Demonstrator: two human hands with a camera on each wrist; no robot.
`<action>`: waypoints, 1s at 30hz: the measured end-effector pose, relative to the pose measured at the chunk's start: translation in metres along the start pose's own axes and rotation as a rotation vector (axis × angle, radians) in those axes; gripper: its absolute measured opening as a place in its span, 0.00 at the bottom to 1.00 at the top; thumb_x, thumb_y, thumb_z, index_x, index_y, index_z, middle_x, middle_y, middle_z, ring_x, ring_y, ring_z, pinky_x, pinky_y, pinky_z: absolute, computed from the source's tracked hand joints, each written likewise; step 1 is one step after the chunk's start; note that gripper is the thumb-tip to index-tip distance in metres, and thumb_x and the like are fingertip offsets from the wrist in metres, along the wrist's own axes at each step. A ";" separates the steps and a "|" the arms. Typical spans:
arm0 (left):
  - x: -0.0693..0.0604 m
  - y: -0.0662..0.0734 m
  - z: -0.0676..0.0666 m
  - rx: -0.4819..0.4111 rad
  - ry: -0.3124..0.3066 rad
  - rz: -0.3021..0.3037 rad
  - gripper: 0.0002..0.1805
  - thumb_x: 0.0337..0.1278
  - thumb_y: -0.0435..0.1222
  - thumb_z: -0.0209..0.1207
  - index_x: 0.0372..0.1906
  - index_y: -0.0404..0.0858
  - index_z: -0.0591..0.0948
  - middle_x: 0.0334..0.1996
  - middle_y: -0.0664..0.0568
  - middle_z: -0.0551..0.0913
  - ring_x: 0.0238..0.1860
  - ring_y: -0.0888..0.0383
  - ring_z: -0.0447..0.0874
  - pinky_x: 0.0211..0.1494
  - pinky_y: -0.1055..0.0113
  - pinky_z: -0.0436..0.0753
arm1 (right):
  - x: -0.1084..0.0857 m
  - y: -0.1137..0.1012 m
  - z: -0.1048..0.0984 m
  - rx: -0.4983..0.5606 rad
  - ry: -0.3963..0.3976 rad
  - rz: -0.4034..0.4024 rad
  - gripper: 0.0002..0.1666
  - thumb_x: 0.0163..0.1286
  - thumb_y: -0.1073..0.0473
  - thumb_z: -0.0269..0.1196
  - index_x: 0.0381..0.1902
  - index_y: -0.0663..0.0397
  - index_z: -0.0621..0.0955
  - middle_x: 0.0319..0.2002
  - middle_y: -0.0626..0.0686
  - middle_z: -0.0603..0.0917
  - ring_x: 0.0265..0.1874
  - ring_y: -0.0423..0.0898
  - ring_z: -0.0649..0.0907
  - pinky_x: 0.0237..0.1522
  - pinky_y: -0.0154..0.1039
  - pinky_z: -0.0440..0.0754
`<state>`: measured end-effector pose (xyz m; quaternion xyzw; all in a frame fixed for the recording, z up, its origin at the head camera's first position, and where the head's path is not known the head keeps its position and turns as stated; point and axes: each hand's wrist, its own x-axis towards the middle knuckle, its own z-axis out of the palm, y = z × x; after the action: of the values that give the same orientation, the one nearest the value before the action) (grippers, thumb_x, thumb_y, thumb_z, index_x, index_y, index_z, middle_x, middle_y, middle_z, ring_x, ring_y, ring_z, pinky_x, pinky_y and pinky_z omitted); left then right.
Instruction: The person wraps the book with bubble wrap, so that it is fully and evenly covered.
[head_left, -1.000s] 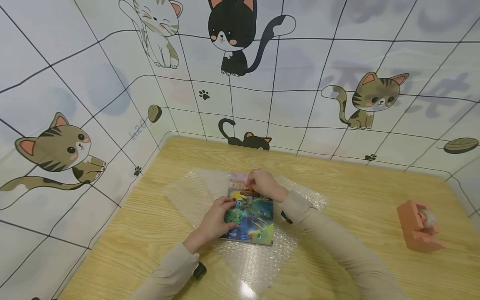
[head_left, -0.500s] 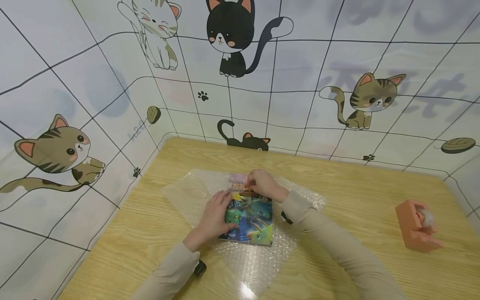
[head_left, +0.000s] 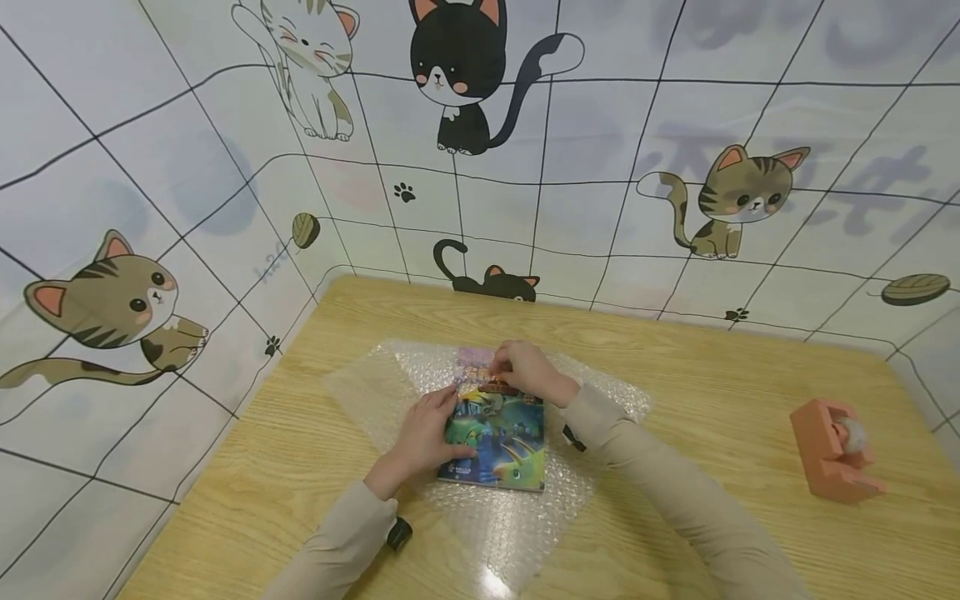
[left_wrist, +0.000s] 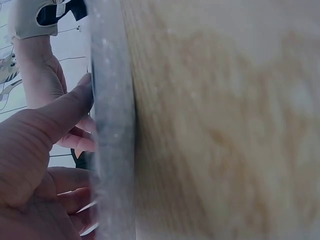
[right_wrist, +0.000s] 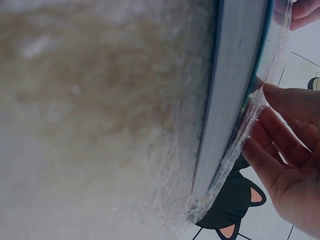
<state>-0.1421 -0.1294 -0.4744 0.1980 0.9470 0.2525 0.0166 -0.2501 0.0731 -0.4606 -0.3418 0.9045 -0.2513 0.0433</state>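
Note:
A paperback-like book point(head_left: 506, 433) with a colourful blue-green cover lies flat on a sheet of bubble wrap point(head_left: 517, 525). The wrap's far part is folded over the top of the cover. My left hand point(head_left: 420, 431) rests along the book's left side, fingers extended toward the fold and thumb on the cover. Near the top of the book, my right hand point(head_left: 528, 372) pinches the folded wrap with curled fingers. The right wrist view shows the book's page edges point(right_wrist: 232, 95) with wrap over the cover under my right fingers point(right_wrist: 270, 160). In the left wrist view, wrap point(left_wrist: 115, 115) covers the book's side.
An orange tape dispenser point(head_left: 821, 458) with a roll in it stands on the right of the wooden table point(head_left: 690, 375). Cat-printed cloth walls point(head_left: 585, 192) rise behind and to the left of the table.
My left hand has slid up along the book's left edge, its fingers straightening toward the folded wrap. The right hand has stayed almost still at the top of the book.

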 end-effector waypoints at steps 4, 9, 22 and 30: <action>0.000 -0.001 0.001 0.003 0.007 0.015 0.50 0.36 0.49 0.74 0.62 0.22 0.67 0.65 0.35 0.64 0.64 0.39 0.62 0.63 0.44 0.64 | -0.001 0.003 0.000 0.031 -0.016 -0.008 0.05 0.61 0.68 0.63 0.32 0.57 0.85 0.36 0.52 0.81 0.33 0.47 0.80 0.34 0.39 0.79; 0.000 -0.002 0.001 -0.005 0.012 0.022 0.50 0.36 0.49 0.74 0.61 0.22 0.68 0.64 0.34 0.65 0.64 0.38 0.62 0.63 0.44 0.63 | -0.008 0.007 -0.004 0.104 -0.043 -0.052 0.09 0.63 0.65 0.63 0.41 0.59 0.83 0.39 0.54 0.81 0.37 0.48 0.80 0.38 0.41 0.79; -0.001 -0.003 0.002 -0.035 0.018 0.014 0.50 0.35 0.49 0.74 0.61 0.21 0.68 0.64 0.34 0.65 0.64 0.38 0.62 0.64 0.45 0.63 | -0.073 -0.022 -0.009 0.375 -0.050 -0.161 0.14 0.60 0.66 0.65 0.44 0.67 0.80 0.42 0.60 0.83 0.44 0.55 0.82 0.45 0.44 0.81; -0.001 -0.002 0.002 -0.041 0.015 0.010 0.51 0.35 0.49 0.74 0.62 0.21 0.67 0.65 0.34 0.64 0.64 0.38 0.62 0.65 0.45 0.62 | -0.125 -0.045 0.009 0.387 -0.063 -0.322 0.14 0.55 0.68 0.67 0.41 0.64 0.81 0.37 0.56 0.84 0.37 0.49 0.83 0.40 0.35 0.82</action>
<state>-0.1415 -0.1305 -0.4770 0.2005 0.9407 0.2733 0.0123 -0.1256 0.1207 -0.4579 -0.4745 0.7718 -0.4124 0.0956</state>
